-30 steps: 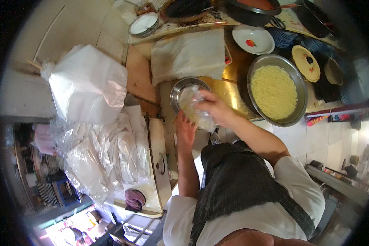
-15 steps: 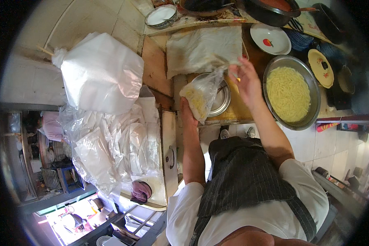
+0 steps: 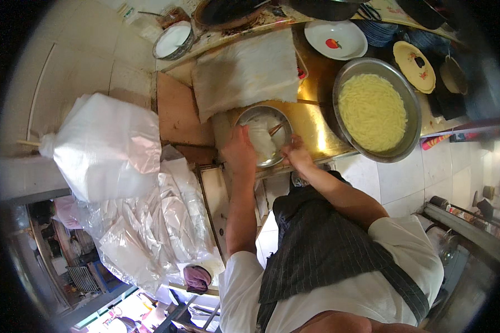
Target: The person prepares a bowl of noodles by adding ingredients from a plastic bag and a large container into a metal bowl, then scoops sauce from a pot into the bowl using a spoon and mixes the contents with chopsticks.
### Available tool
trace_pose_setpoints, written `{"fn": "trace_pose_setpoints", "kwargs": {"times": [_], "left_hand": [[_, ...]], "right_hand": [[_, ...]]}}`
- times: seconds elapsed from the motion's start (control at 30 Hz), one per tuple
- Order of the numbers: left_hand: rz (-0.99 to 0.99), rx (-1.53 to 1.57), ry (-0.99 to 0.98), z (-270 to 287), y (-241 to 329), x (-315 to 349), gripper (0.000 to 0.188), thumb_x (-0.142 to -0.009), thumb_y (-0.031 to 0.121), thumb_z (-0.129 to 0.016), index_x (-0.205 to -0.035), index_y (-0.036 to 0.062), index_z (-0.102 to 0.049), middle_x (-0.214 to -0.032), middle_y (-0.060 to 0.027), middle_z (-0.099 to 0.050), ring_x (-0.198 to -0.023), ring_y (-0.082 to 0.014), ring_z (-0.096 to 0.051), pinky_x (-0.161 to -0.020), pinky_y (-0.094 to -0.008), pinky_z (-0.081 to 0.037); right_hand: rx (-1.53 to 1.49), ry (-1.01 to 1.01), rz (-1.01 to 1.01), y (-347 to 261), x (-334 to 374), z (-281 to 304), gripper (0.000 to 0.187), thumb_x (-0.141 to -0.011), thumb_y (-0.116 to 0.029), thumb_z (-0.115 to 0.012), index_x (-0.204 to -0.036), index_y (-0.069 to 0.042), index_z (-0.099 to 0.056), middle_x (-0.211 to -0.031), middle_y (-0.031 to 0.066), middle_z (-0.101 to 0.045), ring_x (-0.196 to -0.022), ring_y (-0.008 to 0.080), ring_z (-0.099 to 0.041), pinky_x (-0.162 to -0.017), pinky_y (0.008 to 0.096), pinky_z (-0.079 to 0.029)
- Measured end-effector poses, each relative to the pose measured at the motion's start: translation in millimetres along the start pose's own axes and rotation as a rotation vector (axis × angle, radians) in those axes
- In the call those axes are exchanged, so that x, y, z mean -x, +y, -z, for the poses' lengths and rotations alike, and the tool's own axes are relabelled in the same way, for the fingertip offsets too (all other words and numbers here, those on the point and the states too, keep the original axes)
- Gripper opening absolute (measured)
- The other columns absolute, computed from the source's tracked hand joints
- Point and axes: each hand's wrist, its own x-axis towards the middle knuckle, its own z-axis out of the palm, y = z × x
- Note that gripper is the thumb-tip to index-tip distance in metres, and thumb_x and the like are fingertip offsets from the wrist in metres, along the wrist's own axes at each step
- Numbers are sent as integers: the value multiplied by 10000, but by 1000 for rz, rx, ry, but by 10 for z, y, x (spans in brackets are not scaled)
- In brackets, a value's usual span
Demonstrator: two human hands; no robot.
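A translucent plastic bag spans the space between my hands, over a round steel bowl near the counter's front edge. My left hand is closed on its left side. My right hand has its fingers pinched at the bag's right side, beside the bowl's rim; the exact grip is hard to see. Brown wooden sticks lean in the bowl behind the bag. What the bag holds cannot be made out now.
A large steel basin of pale yellow strips stands at the right. Behind the bowl lies a whitish cloth; a white dish and a yellow lid are farther back. Plastic bags hang and pile up at the left.
Both hands have come down to the steel bowl, the right one moving in from above. The bag, held up earlier with yellow food showing, is now low over the bowl. The view has shifted.
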Motion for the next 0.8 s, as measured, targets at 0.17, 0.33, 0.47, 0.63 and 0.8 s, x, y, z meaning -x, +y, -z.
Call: {"fn": "trace_pose_setpoints", "kwargs": {"times": [0.17,0.33,0.47,0.63,0.8], "left_hand": [[4,145,107,-45,74,-114,70,-839,108,-610,-791,65,-584,-725,-111,-601,-600,-307,-587,-491,-372,-479],[7,142,134,-10,2,-204,28,-828,46,-588,-846,55,-608,-791,-149,-619,-676,-334,-593,-571,-368,-496],[80,176,93,41,-21,-253,67,-849,74,-553,-864,41,-610,-794,-161,-610,-693,-342,-581,-609,-366,-480],[106,0,-146,112,-6,-556,149,-874,149,-543,-804,23,-578,-776,-172,-588,-702,-367,-567,-608,-383,-461],[112,26,-41,310,25,-636,153,-866,152,-560,-780,26,-570,-772,-173,-582,-715,-369,-570,-604,-399,-457]], "right_hand": [[246,-118,181,409,-730,311,518,-801,-85,-594,-1277,-30,-398,-1116,149,-547,-952,255,-586,-752,357,-515],[1329,-9,186,-389,-938,332,482,-795,-56,-552,-1262,-45,-429,-1122,157,-563,-1022,298,-558,-773,363,-502],[1726,46,281,-641,-1682,709,253,-838,-119,-519,-1068,-52,-600,-994,96,-646,-930,288,-617,-730,354,-524],[1615,-5,252,-537,-2068,762,230,-772,-151,-643,-981,-57,-660,-951,94,-654,-890,254,-632,-728,349,-523],[1526,-131,286,-613,-1821,745,189,-775,-144,-630,-932,-39,-637,-896,104,-643,-816,223,-617,-657,338,-496]]}}
